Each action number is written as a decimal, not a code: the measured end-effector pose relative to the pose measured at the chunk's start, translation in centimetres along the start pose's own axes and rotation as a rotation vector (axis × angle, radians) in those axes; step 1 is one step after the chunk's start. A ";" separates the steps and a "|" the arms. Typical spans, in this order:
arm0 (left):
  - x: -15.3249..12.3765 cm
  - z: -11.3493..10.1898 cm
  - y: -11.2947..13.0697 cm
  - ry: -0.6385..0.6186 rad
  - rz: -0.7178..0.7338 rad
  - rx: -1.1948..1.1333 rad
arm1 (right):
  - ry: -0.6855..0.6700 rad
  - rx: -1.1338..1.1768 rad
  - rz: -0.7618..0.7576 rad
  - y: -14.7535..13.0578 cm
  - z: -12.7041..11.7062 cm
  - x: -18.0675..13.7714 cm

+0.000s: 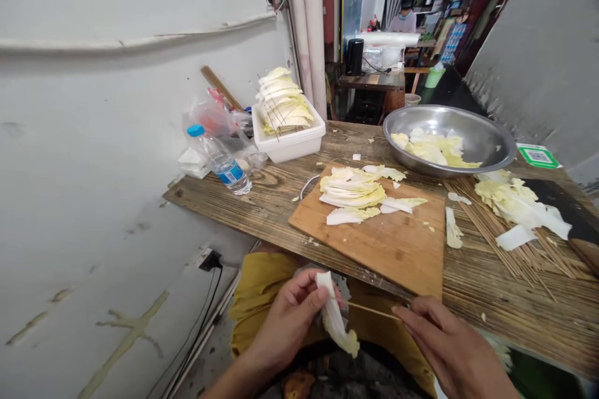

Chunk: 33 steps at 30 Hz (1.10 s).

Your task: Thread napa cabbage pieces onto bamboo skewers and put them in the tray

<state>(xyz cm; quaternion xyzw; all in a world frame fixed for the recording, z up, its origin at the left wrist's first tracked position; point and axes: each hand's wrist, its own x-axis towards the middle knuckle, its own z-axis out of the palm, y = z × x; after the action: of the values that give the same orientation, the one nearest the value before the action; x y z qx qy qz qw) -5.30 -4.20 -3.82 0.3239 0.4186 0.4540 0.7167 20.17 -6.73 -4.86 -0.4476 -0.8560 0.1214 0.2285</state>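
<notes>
- At the left end of the wooden desk [276,202], a clear bottle [228,171] with a blue cap stands beside crumpled plastic bags [215,115].
- Next comes a white tub [292,142], with skewered cabbage pieces [285,100] stacked above its rim.
- Below the desk's near edge, the left hand [292,308] pinches a pale cabbage strip [334,318] between thumb and fingers, the leafy end hanging down over the person's lap.
- A thin skewer [374,310] runs from the strip to the right; how far it pierces the strip cannot be told.
- Behind, sliced cabbage [350,188] lies piled on a cutting board [374,249].
- The right hand [452,340] grips the skewer's other end, fingers closed together.
- Farther back, a metal bowl [496,137] holds more leaves [433,146].
- At far right, cabbage leaves [515,202] lie across loose skewers [489,230].
</notes>
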 end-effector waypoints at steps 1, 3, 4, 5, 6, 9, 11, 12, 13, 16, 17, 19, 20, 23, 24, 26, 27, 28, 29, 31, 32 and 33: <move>0.0 0.1 -0.2 -0.020 -0.009 -0.006 | 0.010 -0.040 -0.026 -0.1 -0.1 0.0; -0.1 0.2 -0.4 -0.052 -0.015 -0.020 | 0.029 -0.135 -0.083 -0.4 -0.2 0.2; 0.0 0.2 -0.5 -0.060 -0.010 -0.025 | 0.035 -0.174 -0.106 -0.6 -0.2 0.3; 0.0 0.3 -0.6 -0.061 -0.006 -0.030 | 0.040 -0.203 -0.120 -0.8 -0.3 0.4; 0.0 0.3 -0.6 -0.056 -0.005 -0.036 | 0.041 -0.218 -0.129 -0.9 -0.4 0.6; 0.1 0.4 -0.7 -0.035 -0.018 -0.068 | 0.057 -0.223 -0.137 -1.4 -0.6 0.8; 0.0 0.4 -0.7 -0.019 -0.036 -0.094 | 0.070 -0.225 -0.136 -1.5 -0.9 0.9; 0.0 0.4 -0.6 -0.011 -0.042 -0.099 | 0.079 -0.224 -0.141 -1.6 -1.0 0.9; -0.1 0.5 -0.6 -0.001 -0.047 -0.096 | 0.089 -0.221 -0.145 -1.6 -1.1 0.9; -0.1 0.6 -0.8 0.001 -0.046 -0.055 | 0.117 -0.194 -0.142 -1.9 -0.9 1.3; 0.0 0.7 -0.9 -0.013 -0.045 -0.032 | 0.117 -0.179 -0.133 -2.1 -0.7 1.5; 0.2 0.9 -1.2 -0.039 -0.043 0.002 | 0.083 -0.148 -0.131 -2.5 -0.2 2.2; 0.3 1.0 -1.3 -0.039 -0.048 0.007 | 0.064 -0.139 -0.139 -2.7 0.1 2.6; 0.5 1.3 -1.4 0.021 -0.088 0.004 | 0.070 -0.165 -0.148 -3.1 0.4 3.3; 0.5 1.4 -1.4 0.040 -0.104 0.009 | 0.089 -0.186 -0.138 -3.1 0.3 3.3; 0.3 1.4 -1.2 0.041 -0.128 0.014 | 0.120 -0.226 -0.122 -3.1 -0.2 2.9; 0.2 1.4 -1.0 0.023 -0.145 0.004 | 0.121 -0.238 -0.129 -3.1 -0.4 2.5; 0.1 1.5 -0.9 -0.002 -0.169 -0.016 | 0.113 -0.245 -0.146 -3.1 -0.7 2.1; 0.0 1.5 -0.8 -0.028 -0.196 -0.044 | 0.102 -0.250 -0.165 -3.1 -0.9 1.7; -0.2 1.5 -0.7 -0.065 -0.243 -0.099 | 0.096 -0.261 -0.178 -3.1 -1.2 1.1; -0.2 1.6 -0.6 -0.072 -0.253 -0.122 | 0.103 -0.262 -0.170 -3.2 -1.3 1.0; -0.3 1.6 -0.6 -0.071 -0.255 -0.142 | 0.118 -0.260 -0.157 -3.2 -1.4 0.9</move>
<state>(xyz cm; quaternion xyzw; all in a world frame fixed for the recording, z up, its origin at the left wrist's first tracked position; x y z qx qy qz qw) -3.71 -4.83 -3.58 0.2324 0.3974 0.3761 0.8041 18.14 -7.85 -2.07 -0.4113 -0.8820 -0.0353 0.2271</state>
